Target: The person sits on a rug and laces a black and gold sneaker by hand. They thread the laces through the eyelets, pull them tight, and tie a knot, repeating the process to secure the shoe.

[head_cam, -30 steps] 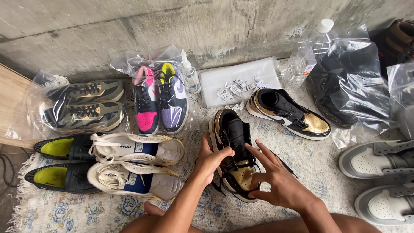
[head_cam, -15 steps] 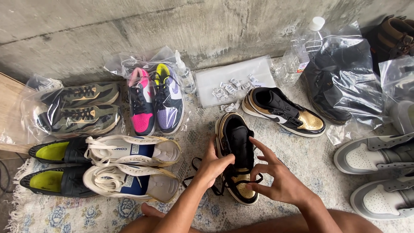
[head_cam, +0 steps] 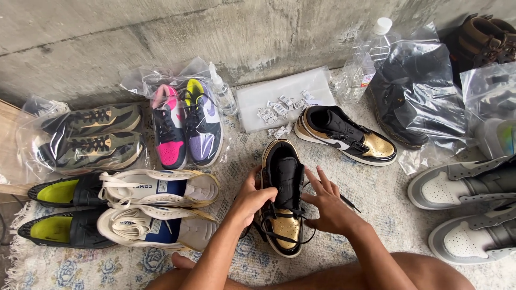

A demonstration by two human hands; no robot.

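A black and gold sneaker [head_cam: 283, 177] lies on the patterned rug, heel toward the wall, with its black laces loose. My left hand [head_cam: 252, 197] grips its left side and the laces near the middle. My right hand [head_cam: 325, 203] rests against its right side with fingers spread, touching the laces. Its matching black and gold sneaker [head_cam: 346, 135] lies on its side just behind and to the right.
White and blue sneakers [head_cam: 161, 207] and black shoes with yellow insoles [head_cam: 56, 209] lie to the left. Bagged camouflage shoes [head_cam: 88, 140], a bagged pink and purple pair [head_cam: 185, 126], a flat bag with small packets [head_cam: 282, 102], a plastic bottle [head_cam: 368, 59], bagged black shoes [head_cam: 416, 96] and grey sneakers [head_cam: 467, 209] surround them.
The sneaker between my hands has turned more upright in line with the wall. Both hands shifted up along its sides onto the laces.
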